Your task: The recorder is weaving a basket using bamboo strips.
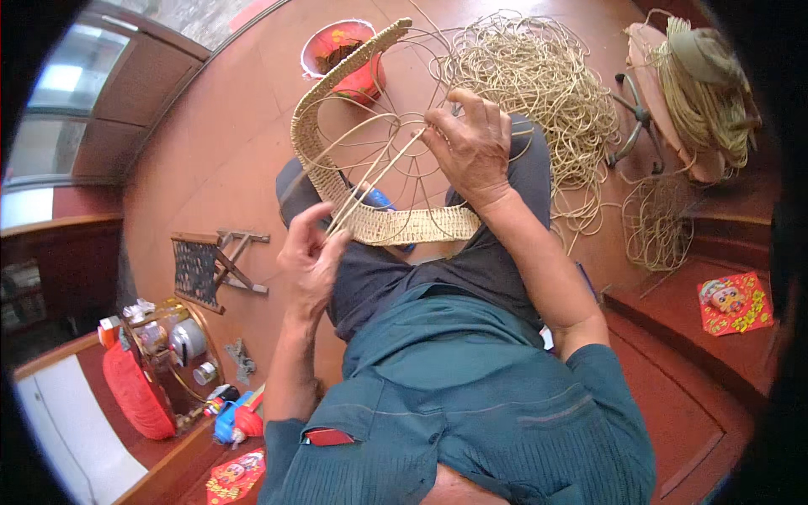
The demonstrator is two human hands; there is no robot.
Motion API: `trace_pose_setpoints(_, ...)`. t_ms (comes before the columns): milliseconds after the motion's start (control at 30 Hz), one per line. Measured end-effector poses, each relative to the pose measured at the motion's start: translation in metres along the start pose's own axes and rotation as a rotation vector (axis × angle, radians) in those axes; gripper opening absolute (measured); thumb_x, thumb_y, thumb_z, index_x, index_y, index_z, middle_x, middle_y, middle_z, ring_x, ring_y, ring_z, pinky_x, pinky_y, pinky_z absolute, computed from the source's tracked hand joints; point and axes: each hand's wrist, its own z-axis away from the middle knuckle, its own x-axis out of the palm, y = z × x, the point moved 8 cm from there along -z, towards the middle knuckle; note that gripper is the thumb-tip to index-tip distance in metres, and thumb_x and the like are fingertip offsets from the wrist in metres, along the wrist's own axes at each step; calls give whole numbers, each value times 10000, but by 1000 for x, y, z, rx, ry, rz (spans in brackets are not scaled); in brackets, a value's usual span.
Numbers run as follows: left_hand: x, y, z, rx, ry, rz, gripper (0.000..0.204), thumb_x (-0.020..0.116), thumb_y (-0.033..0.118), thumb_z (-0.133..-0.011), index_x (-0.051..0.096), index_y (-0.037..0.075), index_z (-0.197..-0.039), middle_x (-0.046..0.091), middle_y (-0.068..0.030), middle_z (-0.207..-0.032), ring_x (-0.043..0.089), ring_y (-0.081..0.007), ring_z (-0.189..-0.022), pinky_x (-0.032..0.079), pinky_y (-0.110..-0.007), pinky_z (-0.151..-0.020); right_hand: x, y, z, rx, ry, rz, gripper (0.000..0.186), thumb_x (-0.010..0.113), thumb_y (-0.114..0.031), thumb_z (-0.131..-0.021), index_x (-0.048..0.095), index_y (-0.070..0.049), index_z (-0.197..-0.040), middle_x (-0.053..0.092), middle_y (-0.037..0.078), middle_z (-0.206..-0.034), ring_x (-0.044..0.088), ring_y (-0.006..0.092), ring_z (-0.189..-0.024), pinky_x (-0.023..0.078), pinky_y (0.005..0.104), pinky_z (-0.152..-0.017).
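Note:
A partly woven wire-frame basket (418, 225) rests across my lap; a band of pale woven cord runs round its left and near sides, and bare wires meet at rings in the middle. My right hand (471, 151) is over the frame's right part, thumb and fingers pinching the upper ends of pale cord strands (383, 174). These strands slant down to my left hand (313, 257), whose thumb and fingers close on them beside the band's near left corner. A loose loop of cord arches over the bare wires. Something blue shows beneath the frame.
A big tangle of cord (539, 93) lies on the floor at the far right, near a chair base (635, 126) and a cord bundle (703, 101). A red bucket (364, 82) stands beyond the basket. At left are a folding stool (220, 265) and a cluttered round-edged stand (206, 337).

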Motion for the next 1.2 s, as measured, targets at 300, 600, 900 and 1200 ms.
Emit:
trace_pose_setpoints(300,-237,-169,82,-218,181,-1025,553,730,227,-984,594,139,-1513,741,-235,-1124,725,-443,-1057,551,-508,-897,2,-5,-5,-78,91,-47,146,767,-345,-918,694,-219,-931,683,-20,-987,689,180,-883,437,404,-876)
trace_pose_setpoints(600,-521,-244,353,-1012,463,-1417,408,695,219,-957,649,35,-1319,744,-283,-1225,703,-487,-1154,561,-579,-942,6,-11,-13,-30,0,-148,148,744,-332,-943,694,-198,-979,652,0,-951,703,203,-835,469,401,-826)
trace_pose_setpoints(900,-548,-286,347,-1363,446,-725,473,838,232,-911,639,13,-1279,649,-127,-828,635,-320,-592,478,-490,-433,15,2,-18,9,-52,-137,197,679,-373,-1022,707,-181,-983,670,19,-934,704,232,-809,493,426,-803)
trace_pose_setpoints(1200,-51,-7,8,209,141,-603,264,724,79,-997,754,17,-1252,759,-165,-1222,721,-312,-1130,562,-418,-1002,16,12,-22,214,-53,-239,209,753,-359,-1000,695,-158,-991,717,9,-879,723,236,-807,509,435,-777)
